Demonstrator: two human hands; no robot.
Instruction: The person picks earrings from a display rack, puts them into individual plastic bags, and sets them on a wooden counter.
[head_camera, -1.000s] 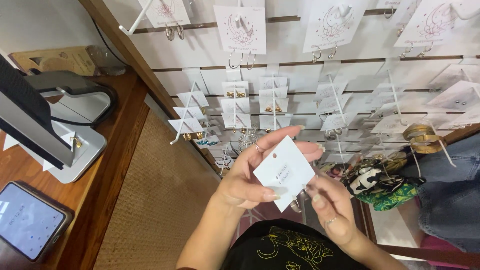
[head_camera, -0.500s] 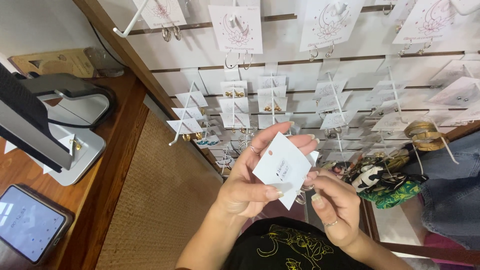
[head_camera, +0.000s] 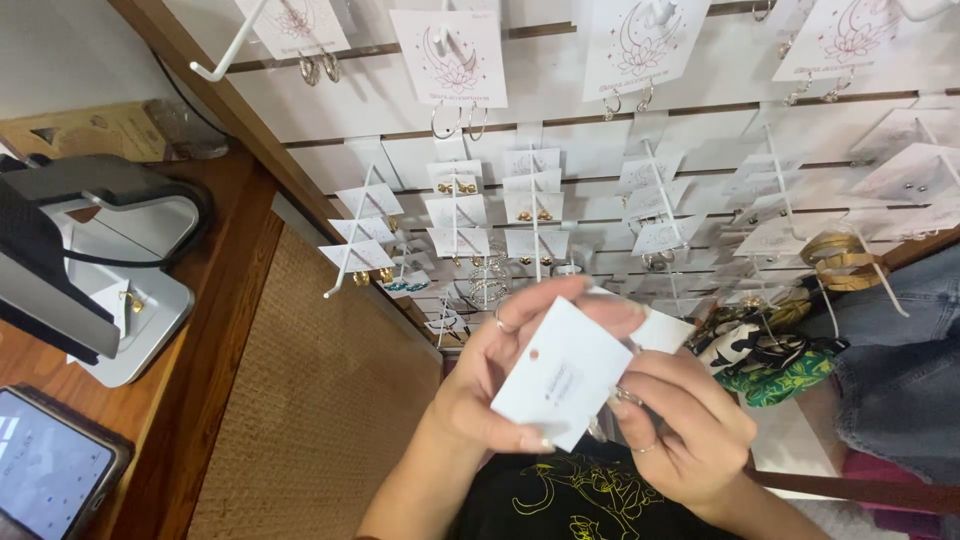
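Observation:
My left hand holds a small white card by its edges, its plain back turned toward me, in front of a white slatted wall of hooks. A second white card shows just behind it. My right hand is against the card's lower right side, fingers curled around a small metal ring or earring piece there. Both hands wear rings. The card's front face is hidden.
Several earring cards hang on white hooks across the slat wall. A wooden counter at left carries a grey monitor stand and a tablet. Gold bangles and a patterned fabric piece sit at right.
Both hands with the card have dropped slightly and drawn closer together; my right hand now presses against the card's lower right edge.

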